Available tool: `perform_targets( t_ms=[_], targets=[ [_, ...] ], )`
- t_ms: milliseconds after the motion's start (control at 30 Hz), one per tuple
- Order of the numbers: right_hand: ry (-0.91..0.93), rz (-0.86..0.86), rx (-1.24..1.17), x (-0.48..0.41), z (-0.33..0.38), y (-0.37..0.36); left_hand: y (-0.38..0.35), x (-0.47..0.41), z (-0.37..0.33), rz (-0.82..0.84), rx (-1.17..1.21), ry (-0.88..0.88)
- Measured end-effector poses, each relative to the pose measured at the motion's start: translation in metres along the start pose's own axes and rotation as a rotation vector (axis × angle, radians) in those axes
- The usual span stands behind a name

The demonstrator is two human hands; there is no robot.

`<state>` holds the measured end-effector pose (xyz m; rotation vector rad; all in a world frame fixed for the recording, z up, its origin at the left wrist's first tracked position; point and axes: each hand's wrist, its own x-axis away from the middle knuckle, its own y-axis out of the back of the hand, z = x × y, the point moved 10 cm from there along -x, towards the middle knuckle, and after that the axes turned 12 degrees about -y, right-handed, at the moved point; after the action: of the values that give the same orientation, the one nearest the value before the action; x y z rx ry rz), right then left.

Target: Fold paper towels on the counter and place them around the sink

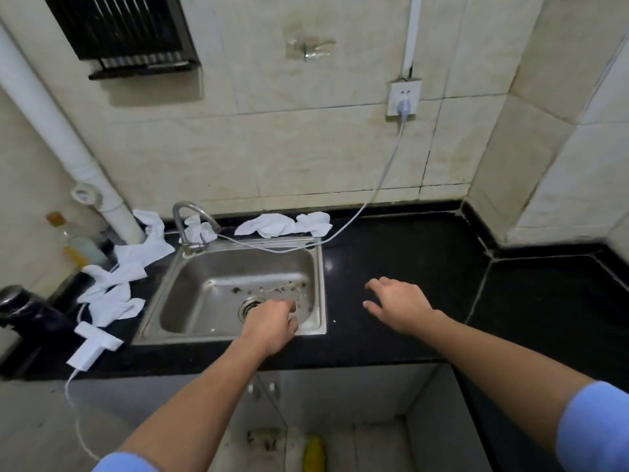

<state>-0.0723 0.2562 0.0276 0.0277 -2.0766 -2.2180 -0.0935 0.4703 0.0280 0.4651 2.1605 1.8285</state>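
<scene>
While the right hand hovers open with spread fingers over the black desk just right of the sink, the left hand is above the sink's front right corner with fingers curled down, and I cannot tell if it holds anything. White towels lie crumpled on the desk left of the sink, beside the tap and behind the back rim. A white cable from the wall socket runs along that back rim, and a white charger lies near the left towels.
</scene>
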Motion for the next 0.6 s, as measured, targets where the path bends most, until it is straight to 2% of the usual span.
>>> perform_targets(
  t_ms=[167, 300, 600],
  targets=[
    [-0.093, 0.047, 0.003, -0.089, -0.013, -0.017, -0.018, -0.105, 0.049, 0.010, 0.065, -0.049],
    [-0.167, 0.117, -0.002, -0.149, -0.025, -0.035, -0.034, -0.194, 0.087, 0.099, 0.084, -0.088],
    [-0.287, 0.250, -0.058, -0.219, -0.054, -0.087, -0.101, -0.356, 0.148, 0.198, 0.166, -0.084]
  ],
)
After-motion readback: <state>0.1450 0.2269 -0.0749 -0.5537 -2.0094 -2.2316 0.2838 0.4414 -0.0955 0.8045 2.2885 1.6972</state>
